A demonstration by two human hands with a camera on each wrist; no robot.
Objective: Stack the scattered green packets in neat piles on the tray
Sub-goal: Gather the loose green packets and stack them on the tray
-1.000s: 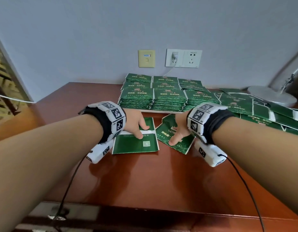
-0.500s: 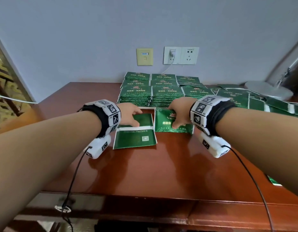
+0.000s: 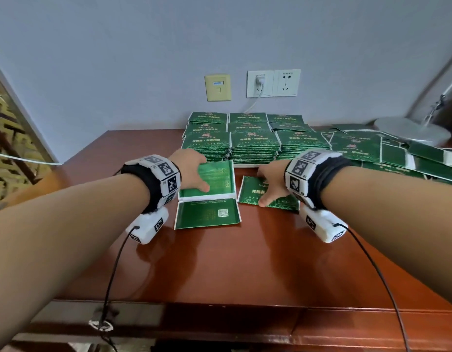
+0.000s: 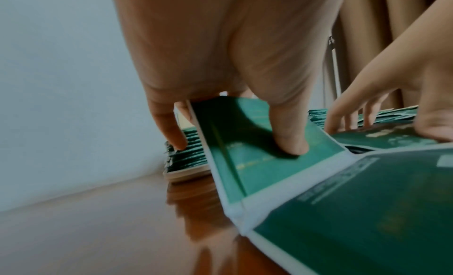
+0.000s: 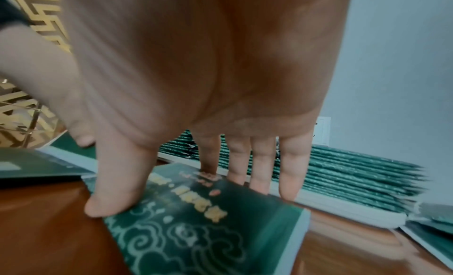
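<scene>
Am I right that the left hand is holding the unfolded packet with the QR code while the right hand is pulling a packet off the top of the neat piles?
Not quite. The left hand does hold the unfolded packet, but the right hand is on a separate packet lying flat on the table, in front of the neat piles, not on top of them. The head view shows this.
</scene>
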